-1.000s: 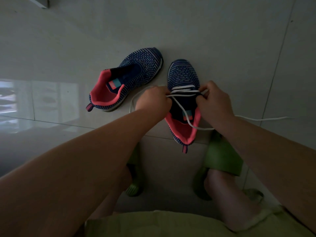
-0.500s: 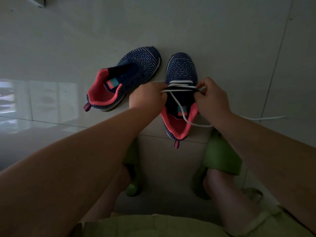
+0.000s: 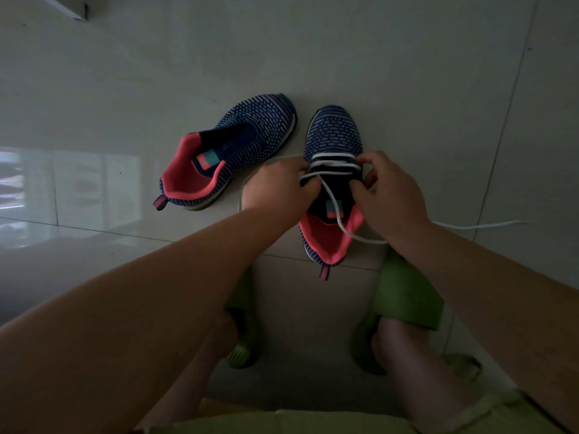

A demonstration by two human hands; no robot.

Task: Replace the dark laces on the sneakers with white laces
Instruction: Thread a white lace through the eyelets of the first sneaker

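Observation:
Two navy knit sneakers with pink linings stand on the tiled floor. The left sneaker [image 3: 238,148] has no lace and lies angled away. The right sneaker [image 3: 333,136] carries a white lace [image 3: 332,164] in several rows across its front eyelets. My left hand [image 3: 275,189] grips the sneaker's left edge at the lace rows. My right hand [image 3: 388,195] pinches the lace at the right edge. One loose end crosses the tongue and trails right over the floor [image 3: 479,226]; another loops left behind my left hand.
My feet wear green slippers [image 3: 404,292] just below the right sneaker. Pale glossy floor tiles [image 3: 407,73] spread all around, with a bright window reflection at the left. No dark laces are in view.
Both hands stay at the third lace row on the right sneaker. The view shifted slightly; the sneakers and the trailing lace end have barely moved.

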